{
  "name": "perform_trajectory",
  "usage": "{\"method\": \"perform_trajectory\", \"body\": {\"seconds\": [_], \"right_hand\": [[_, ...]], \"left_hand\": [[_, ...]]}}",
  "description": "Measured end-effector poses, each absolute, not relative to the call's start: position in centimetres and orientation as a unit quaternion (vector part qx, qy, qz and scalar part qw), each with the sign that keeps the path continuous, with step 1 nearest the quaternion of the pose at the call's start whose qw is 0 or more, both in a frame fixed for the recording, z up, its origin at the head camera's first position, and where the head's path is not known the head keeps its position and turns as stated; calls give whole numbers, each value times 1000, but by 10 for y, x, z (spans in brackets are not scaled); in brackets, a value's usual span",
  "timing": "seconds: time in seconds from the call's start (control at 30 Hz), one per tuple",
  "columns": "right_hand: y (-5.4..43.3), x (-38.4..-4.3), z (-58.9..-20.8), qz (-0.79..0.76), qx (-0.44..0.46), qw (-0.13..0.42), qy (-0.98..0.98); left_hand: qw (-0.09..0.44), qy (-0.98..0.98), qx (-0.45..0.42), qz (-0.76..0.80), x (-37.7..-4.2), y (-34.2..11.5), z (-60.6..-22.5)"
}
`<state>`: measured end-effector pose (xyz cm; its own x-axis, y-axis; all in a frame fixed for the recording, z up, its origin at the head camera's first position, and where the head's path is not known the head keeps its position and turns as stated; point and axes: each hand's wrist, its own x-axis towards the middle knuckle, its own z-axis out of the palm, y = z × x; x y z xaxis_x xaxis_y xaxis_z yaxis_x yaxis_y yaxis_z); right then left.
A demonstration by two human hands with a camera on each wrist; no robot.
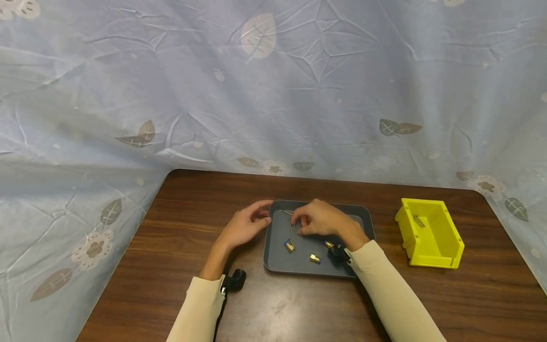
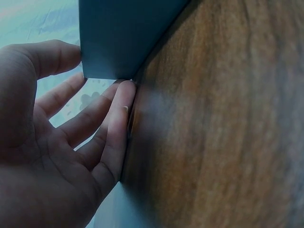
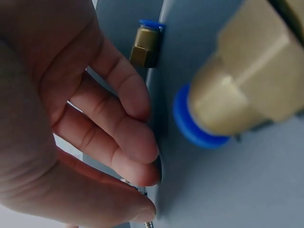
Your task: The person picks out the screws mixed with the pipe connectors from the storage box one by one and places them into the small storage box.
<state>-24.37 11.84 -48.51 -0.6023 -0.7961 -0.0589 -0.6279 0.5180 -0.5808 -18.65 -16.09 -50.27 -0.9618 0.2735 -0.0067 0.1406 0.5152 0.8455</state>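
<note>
Decent lane between the dark grey rectangular tray's [image 1: 282,259] right edge and the yellow open-topped plastic bin [image 1: 432,262], easily enough for a grip. There's bare brown wooden surface [image 1: 278,308] off the tray's near edge too. Behind the surface's far edge, a pale blue patterned curtain [image 1: 320,104] blocks things. Left grip [image 1: 243,225] crowds the tray's left edge; right grip [image 1: 320,219] covers its middle.

The dark grey rectangular tray [image 1: 279,260] is unpatterned, looking teal in the left wrist view. The brass-gold hexagonal metal fittings [image 1: 315,258] have bright blue round collars [image 3: 194,118]; the thin metal screws [image 1: 292,230] are silvery. The open-topped plastic bin [image 1: 446,230] is solid yellow. The brown wooden table [image 1: 299,304] shows darker streaked grain. The pale blue-grey draped cloth [image 1: 273,109] bears grey-brown leaves and whitish flowers. The long fabric sleeves [image 1: 393,289] are plain cream.
</note>
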Motion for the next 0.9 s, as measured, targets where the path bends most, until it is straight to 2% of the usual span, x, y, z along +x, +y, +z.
{"method": "perform_trajectory", "body": {"seconds": [0.9], "right_hand": [[143,-237,-491,-272,-426,130,853]], "left_hand": [[65,870,123,472,-187,-161,-502]]}}
